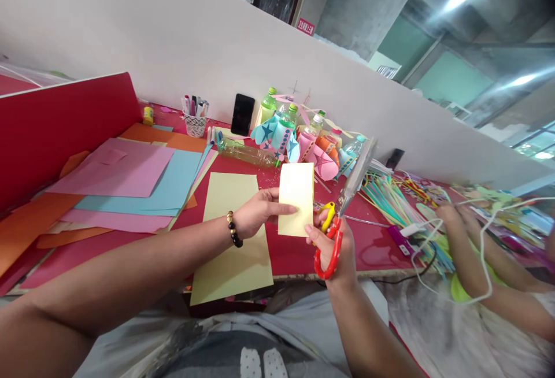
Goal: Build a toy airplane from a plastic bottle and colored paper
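Note:
A small pale yellow paper piece (pixel 296 193) is held up over the red table, folded or stacked in layers. My left hand (pixel 256 211) pinches its left side, thumb across the front. At its lower right corner my right hand (pixel 332 245) grips the paper with thumb and fingers. That same hand also has a pair of scissors (pixel 353 178) hooked in it, with red and yellow handles and blades pointing up and away. Below my left hand lies a larger yellow sheet (pixel 236 245), overhanging the table's front edge.
Pink, blue and orange paper sheets (pixel 117 170) pile up at left. Behind stand a pen cup (pixel 195 121), a phone (pixel 243 114), a lying plastic bottle (pixel 247 153) and several decorated bottles (pixel 288 126). At right are coloured straws (pixel 385 199), a purple power strip (pixel 403 241) and another person's arms (pixel 468 251).

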`<action>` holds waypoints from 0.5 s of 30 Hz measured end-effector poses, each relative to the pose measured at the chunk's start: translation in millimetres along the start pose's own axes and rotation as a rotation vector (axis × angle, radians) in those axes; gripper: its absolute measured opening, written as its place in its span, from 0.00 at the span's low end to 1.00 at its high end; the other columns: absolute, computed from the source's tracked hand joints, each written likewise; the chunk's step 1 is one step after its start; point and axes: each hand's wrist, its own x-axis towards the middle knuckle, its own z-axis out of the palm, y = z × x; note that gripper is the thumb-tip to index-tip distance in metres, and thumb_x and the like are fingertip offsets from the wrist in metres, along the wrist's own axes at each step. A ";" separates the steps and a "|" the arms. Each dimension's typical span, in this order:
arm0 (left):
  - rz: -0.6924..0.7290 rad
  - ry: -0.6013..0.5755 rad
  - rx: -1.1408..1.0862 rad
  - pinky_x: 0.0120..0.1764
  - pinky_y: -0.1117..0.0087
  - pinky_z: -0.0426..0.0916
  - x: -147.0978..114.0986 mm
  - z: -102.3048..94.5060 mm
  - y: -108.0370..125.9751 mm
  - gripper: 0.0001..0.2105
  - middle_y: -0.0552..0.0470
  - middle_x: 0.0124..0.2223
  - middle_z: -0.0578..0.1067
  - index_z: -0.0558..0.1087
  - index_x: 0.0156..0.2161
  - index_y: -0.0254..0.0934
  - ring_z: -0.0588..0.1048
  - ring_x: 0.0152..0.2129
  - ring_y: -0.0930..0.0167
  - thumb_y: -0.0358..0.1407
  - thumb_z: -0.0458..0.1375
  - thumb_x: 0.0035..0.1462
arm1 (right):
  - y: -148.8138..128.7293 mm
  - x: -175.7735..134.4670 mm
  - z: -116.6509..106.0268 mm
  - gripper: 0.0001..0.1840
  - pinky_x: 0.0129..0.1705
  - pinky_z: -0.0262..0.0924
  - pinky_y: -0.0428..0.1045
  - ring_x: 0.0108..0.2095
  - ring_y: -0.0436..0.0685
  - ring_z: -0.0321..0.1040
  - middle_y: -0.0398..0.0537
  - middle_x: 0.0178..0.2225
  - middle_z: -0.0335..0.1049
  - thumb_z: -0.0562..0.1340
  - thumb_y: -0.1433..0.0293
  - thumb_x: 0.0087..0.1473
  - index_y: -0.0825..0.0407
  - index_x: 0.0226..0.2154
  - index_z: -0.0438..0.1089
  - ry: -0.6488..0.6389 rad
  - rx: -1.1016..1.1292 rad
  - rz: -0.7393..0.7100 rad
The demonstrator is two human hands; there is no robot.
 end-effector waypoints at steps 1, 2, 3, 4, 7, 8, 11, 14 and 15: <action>0.001 0.015 -0.040 0.38 0.67 0.73 0.5 -0.8 1.3 0.19 0.45 0.42 0.80 0.77 0.43 0.34 0.78 0.34 0.67 0.34 0.70 0.43 | -0.1 -2.1 0.1 0.16 0.24 0.63 0.46 0.20 0.48 0.63 0.37 0.26 0.62 0.69 0.67 0.45 0.49 0.33 0.61 -0.012 -0.002 0.016; 0.005 0.033 -0.078 0.39 0.66 0.73 1.1 -1.8 2.9 0.18 0.45 0.42 0.80 0.77 0.43 0.34 0.78 0.35 0.67 0.34 0.69 0.44 | -0.1 -4.5 0.3 0.16 0.24 0.64 0.46 0.20 0.48 0.63 0.37 0.26 0.62 0.69 0.67 0.45 0.49 0.33 0.61 -0.028 -0.002 0.033; 0.009 0.052 -0.107 0.39 0.66 0.73 1.6 -2.9 4.7 0.17 0.45 0.42 0.80 0.77 0.42 0.34 0.79 0.35 0.67 0.34 0.69 0.44 | 0.1 -7.1 0.8 0.16 0.24 0.63 0.46 0.21 0.48 0.62 0.37 0.27 0.62 0.69 0.67 0.45 0.49 0.33 0.61 -0.049 0.000 0.051; 0.015 0.069 -0.132 0.39 0.66 0.74 2.2 -4.2 6.7 0.17 0.46 0.42 0.80 0.77 0.42 0.35 0.79 0.34 0.67 0.34 0.69 0.44 | 0.3 -9.8 1.4 0.16 0.24 0.63 0.46 0.21 0.48 0.62 0.37 0.27 0.61 0.68 0.67 0.45 0.49 0.33 0.61 -0.070 0.006 0.068; 0.029 0.107 -0.189 0.38 0.67 0.74 3.6 -8.4 12.7 0.15 0.47 0.39 0.81 0.77 0.40 0.35 0.79 0.33 0.67 0.32 0.69 0.43 | 0.9 -17.1 3.9 0.14 0.24 0.62 0.45 0.20 0.46 0.61 0.37 0.27 0.61 0.67 0.69 0.46 0.50 0.32 0.61 -0.113 0.035 0.110; 0.031 0.116 -0.198 0.38 0.67 0.74 4.0 -9.5 14.2 0.15 0.47 0.38 0.81 0.77 0.39 0.34 0.79 0.33 0.67 0.31 0.69 0.43 | 1.0 -18.9 4.7 0.14 0.24 0.62 0.45 0.20 0.46 0.61 0.37 0.27 0.60 0.67 0.70 0.46 0.50 0.32 0.61 -0.119 0.047 0.120; 0.034 0.131 -0.202 0.38 0.67 0.74 4.7 -11.4 16.2 0.13 0.46 0.37 0.81 0.78 0.37 0.33 0.79 0.32 0.66 0.30 0.70 0.42 | 1.9 -21.8 5.8 0.13 0.24 0.61 0.44 0.21 0.46 0.61 0.36 0.27 0.60 0.67 0.71 0.46 0.50 0.32 0.61 -0.121 0.076 0.123; 0.069 0.147 -0.199 0.40 0.65 0.74 4.8 -11.4 15.1 0.14 0.45 0.38 0.81 0.77 0.37 0.32 0.79 0.33 0.65 0.30 0.70 0.41 | 4.2 -21.7 5.0 0.14 0.25 0.62 0.44 0.22 0.46 0.61 0.36 0.28 0.60 0.67 0.72 0.45 0.50 0.33 0.61 -0.105 0.082 0.109; 0.082 0.150 -0.196 0.40 0.65 0.74 4.7 -11.2 14.5 0.14 0.45 0.39 0.81 0.77 0.37 0.33 0.79 0.33 0.65 0.31 0.70 0.41 | 5.2 -21.4 4.5 0.14 0.25 0.62 0.44 0.22 0.46 0.61 0.37 0.28 0.60 0.67 0.72 0.45 0.50 0.33 0.62 -0.101 0.079 0.105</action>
